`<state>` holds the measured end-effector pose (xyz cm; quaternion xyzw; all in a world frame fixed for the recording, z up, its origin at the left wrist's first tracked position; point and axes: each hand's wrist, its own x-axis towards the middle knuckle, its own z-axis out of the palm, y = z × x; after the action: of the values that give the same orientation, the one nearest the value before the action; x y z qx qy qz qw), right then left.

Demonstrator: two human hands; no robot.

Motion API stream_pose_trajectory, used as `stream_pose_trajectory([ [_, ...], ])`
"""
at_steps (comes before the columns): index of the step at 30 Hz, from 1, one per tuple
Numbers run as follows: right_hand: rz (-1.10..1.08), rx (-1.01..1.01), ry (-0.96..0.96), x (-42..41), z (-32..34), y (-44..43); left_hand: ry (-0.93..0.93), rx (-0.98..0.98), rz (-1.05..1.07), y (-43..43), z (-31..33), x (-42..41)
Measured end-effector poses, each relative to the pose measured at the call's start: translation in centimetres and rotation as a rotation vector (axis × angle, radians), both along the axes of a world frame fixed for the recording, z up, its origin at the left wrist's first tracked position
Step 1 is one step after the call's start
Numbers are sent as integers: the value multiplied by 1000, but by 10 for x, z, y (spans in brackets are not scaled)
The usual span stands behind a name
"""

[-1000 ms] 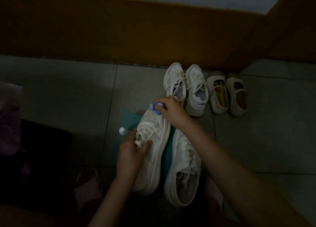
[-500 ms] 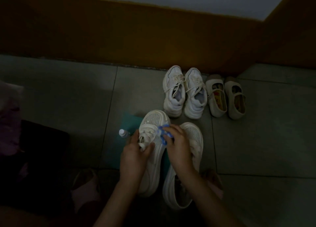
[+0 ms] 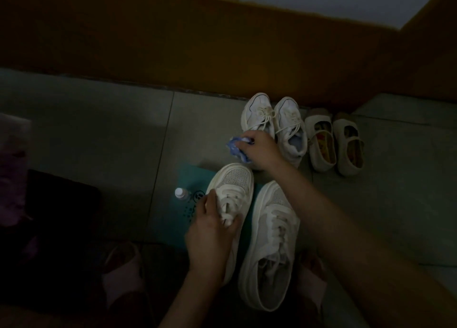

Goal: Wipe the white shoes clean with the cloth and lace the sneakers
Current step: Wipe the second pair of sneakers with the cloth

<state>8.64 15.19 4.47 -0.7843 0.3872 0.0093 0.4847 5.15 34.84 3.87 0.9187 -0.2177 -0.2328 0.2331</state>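
Note:
Two white platform sneakers lie toe-away on a teal mat. My left hand grips the left sneaker over its laces, thumb across the tongue. The right sneaker lies beside it, untouched. My right hand holds a crumpled blue-and-white cloth just beyond the left sneaker's toe, off the shoe and above the floor. The heel of the left sneaker is hidden under my hand and wrist.
A second pair of white laced sneakers stands by the wall, with beige strap shoes to their right. A small white-capped bottle sits on the mat's left edge. Dark objects lie at left. Pink slippers are near my feet.
My right hand with the cloth has moved from the left sneaker's side forward past its toe. My left hand keeps its grip on the laces.

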Motion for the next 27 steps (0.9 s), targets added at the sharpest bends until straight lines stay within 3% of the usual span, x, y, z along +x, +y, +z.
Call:
stream_pose_trajectory([
  [5, 299, -33, 74, 2, -6, 10, -4, 5, 2, -2, -2, 0],
  [8, 394, -98, 20, -6, -15, 14, -7, 22, -13, -3, -1, -2],
  [19, 200, -150, 112, -9, -41, -19, 9, 29, -6, -2, 2, -3],
  [23, 149, -48, -35, -8, -24, -16, -7, 15, 6, -2, 2, -2],
  [27, 210, 39, -11, -15, -25, 6, 16, 38, -5, -3, 2, -3],
])
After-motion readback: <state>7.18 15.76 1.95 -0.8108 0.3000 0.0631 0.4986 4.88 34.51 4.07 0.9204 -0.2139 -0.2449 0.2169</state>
